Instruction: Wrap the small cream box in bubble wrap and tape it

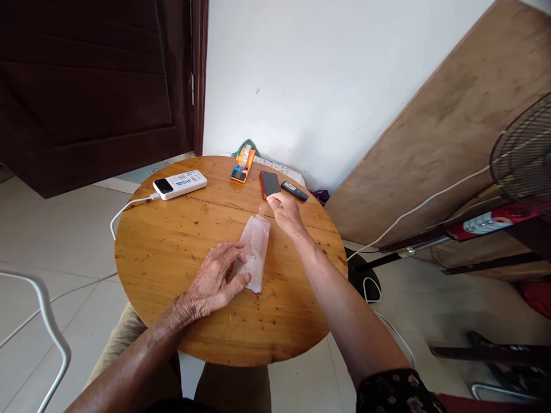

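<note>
My left hand (pixel 219 278) rests on a translucent bubble-wrap pouch (pixel 257 241), thumb and fingers apart. The pouch lies flat, narrow and pale pinkish, with a strip of clear tape (pixel 262 210) sticking out at its far end. Beyond it, my right hand (pixel 284 213) is closed at the near edge of a smartphone (pixel 271 184) with a dark screen and red-orange edge. The fingertips overlap the phone's lower corner; my thumb is mostly hidden. Just right of the phone lies a small dark handheld device (pixel 294 191).
On the round wooden table (pixel 172 241) are an orange tape dispenser (pixel 243 164) and a white power bank (pixel 181 184) with a white cable (pixel 133 203). A white wall stands behind, a dark door (pixel 94 86) left. A fan (pixel 523 149) is at right.
</note>
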The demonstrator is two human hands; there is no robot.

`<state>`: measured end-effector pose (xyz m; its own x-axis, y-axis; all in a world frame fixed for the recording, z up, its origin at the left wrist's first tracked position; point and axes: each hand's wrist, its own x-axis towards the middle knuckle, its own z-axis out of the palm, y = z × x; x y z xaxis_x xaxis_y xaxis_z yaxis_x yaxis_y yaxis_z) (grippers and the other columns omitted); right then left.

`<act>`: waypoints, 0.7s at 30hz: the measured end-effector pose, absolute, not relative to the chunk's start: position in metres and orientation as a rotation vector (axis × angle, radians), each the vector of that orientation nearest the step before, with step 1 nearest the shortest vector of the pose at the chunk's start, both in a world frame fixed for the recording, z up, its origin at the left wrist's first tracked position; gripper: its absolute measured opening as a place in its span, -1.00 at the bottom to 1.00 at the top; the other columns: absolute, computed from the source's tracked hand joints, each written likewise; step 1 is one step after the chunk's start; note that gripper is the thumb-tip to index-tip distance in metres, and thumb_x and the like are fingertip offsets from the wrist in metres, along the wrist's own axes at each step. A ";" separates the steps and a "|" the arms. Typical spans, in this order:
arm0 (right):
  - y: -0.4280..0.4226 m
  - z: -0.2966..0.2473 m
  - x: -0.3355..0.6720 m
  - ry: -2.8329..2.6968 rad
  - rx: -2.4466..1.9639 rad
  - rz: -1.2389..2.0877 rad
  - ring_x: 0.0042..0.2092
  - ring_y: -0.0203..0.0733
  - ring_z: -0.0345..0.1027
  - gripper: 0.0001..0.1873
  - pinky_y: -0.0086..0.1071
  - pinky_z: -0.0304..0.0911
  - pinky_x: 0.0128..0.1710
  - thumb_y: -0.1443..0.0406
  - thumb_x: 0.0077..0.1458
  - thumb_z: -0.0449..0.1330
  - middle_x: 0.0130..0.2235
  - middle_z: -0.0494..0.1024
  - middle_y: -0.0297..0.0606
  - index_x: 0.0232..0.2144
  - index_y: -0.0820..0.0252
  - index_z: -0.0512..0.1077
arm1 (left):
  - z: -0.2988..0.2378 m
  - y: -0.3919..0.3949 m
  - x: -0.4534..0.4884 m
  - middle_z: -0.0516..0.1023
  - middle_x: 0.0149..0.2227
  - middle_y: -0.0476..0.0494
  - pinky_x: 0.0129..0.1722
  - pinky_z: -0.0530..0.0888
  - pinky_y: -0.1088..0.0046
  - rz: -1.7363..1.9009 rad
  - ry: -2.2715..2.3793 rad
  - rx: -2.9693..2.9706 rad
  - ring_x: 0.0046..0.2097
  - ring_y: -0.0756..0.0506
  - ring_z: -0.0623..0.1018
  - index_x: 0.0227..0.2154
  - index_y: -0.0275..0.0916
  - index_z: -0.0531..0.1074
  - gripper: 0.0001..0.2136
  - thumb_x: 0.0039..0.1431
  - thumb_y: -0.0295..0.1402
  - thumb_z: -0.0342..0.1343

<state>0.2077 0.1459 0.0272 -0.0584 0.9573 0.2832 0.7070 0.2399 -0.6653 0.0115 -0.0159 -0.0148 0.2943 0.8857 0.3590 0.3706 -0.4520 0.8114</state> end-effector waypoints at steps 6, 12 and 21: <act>0.086 0.048 0.195 -2.019 -1.588 0.287 -0.43 -0.20 0.35 -0.75 -0.37 0.12 -0.41 0.09 0.09 0.14 -0.51 0.48 -0.36 -0.45 0.11 0.43 | -0.021 -0.013 0.016 0.47 0.04 -0.23 0.06 0.38 0.08 1.147 1.190 1.956 0.06 -0.25 0.46 -0.26 -0.18 0.36 -0.84 0.11 -0.27 0.14; 0.047 0.049 0.176 -2.455 -1.776 0.082 -0.28 -0.02 0.48 -0.65 -0.29 0.17 -0.34 0.24 0.05 0.21 -0.33 0.61 -0.17 -0.08 0.13 0.41 | -0.023 -0.009 0.020 0.53 -0.09 -0.18 -0.01 0.44 0.13 1.166 1.274 1.986 -0.02 -0.23 0.50 -0.20 -0.17 0.37 -0.73 0.00 -0.30 0.21; 0.020 0.026 0.226 -2.147 -1.700 0.253 -0.33 -0.12 0.46 -0.57 -0.35 0.20 -0.33 0.38 0.14 0.03 -0.34 0.61 -0.29 0.07 0.13 0.31 | -0.022 -0.008 0.020 0.55 -0.26 -0.10 -0.25 0.52 0.36 1.148 1.311 1.779 -0.26 -0.10 0.56 -0.27 -0.21 0.43 -0.82 0.05 -0.31 0.17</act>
